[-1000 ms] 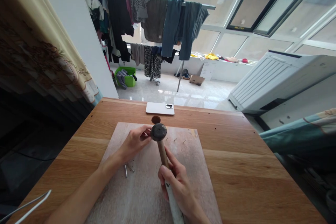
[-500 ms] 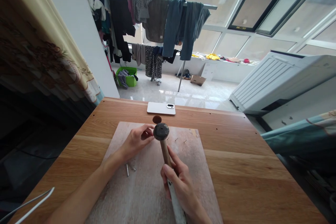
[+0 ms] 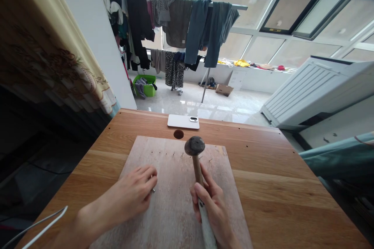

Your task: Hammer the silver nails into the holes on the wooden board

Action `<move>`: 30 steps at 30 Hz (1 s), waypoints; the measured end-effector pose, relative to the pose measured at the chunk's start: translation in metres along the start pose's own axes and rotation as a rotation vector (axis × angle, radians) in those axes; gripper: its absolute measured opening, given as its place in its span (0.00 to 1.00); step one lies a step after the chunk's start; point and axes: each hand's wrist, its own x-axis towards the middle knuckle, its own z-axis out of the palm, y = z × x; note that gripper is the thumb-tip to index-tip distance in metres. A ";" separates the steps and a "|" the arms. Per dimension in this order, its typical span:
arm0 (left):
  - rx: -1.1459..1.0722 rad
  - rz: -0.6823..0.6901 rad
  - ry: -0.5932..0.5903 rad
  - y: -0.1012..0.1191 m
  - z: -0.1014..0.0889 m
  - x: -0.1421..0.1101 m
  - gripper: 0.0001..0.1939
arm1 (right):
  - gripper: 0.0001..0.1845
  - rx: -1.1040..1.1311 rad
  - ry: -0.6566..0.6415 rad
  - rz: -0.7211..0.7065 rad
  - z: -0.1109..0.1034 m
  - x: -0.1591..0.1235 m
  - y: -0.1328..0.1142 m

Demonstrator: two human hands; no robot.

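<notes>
My right hand (image 3: 212, 198) grips a hammer (image 3: 194, 146) by its handle, the dark head raised over the far part of a pale wooden board (image 3: 175, 210). My left hand (image 3: 137, 186) is low over the board's left side, fingers curled together around a nail (image 3: 152, 190), of which only a small part shows. Other loose nails there are hidden by the hand. Along the board's far edge stand several thin nails (image 3: 181, 154), some behind the hammer head. To their left is a row of small dark holes or nail heads (image 3: 159, 152).
The board lies on a wooden table (image 3: 280, 186) with a round hole (image 3: 178, 134). A white phone (image 3: 181, 121) rests by the far edge. A white cable (image 3: 46, 227) is at the near left. Beyond are a clothes rack (image 3: 239, 7) and a green basket (image 3: 150, 90).
My left hand has moved back from the far nails to the loose nails on the left. The hammer has shifted slightly right, and the row by the far edge is now exposed.
</notes>
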 end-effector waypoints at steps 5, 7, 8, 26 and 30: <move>0.130 0.060 -0.081 0.006 0.003 0.012 0.13 | 0.49 -0.035 0.028 0.013 0.002 -0.002 0.000; 0.170 0.121 -0.078 0.008 0.003 0.015 0.14 | 0.51 -0.045 0.038 0.020 0.002 -0.003 0.001; 0.172 0.142 -0.070 0.007 0.003 0.016 0.14 | 0.52 -0.047 0.041 0.022 0.002 -0.003 0.001; -0.479 -0.031 0.576 -0.050 0.026 0.070 0.06 | 0.46 0.071 -0.042 -0.059 0.030 0.016 -0.016; -0.442 -0.011 0.572 -0.049 0.027 0.068 0.07 | 0.49 0.082 -0.013 -0.047 0.028 0.018 -0.004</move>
